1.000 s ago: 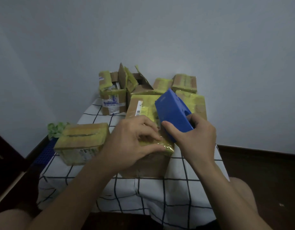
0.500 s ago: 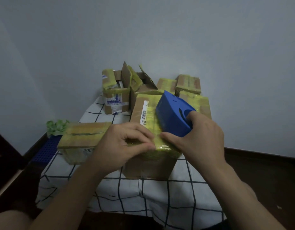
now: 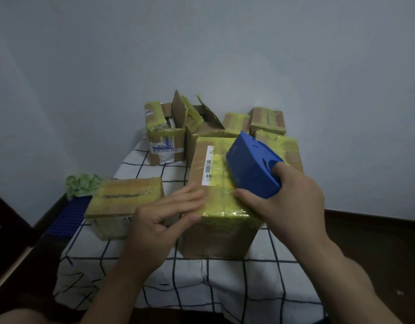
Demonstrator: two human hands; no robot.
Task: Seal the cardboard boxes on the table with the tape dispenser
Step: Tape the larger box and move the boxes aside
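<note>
Right in front on the checked-cloth table (image 3: 225,288), the yellow-taped brown cardboard box (image 3: 215,235) runs long-ways away. The right hand (image 3: 288,202) grips the blue plastic tape dispenser (image 3: 250,169) on top; the flat left hand (image 3: 159,220) presses its near-left edge.

**Our colours**

We see a blue dispenser (image 3: 253,169), a brown box (image 3: 215,235) under yellow-green tape (image 3: 221,202), and its white label (image 3: 208,167) with a black barcode. The cloth (image 3: 225,284) is white with a dark grid. Left: green tuft (image 3: 81,184), blue mat (image 3: 66,218).
</note>
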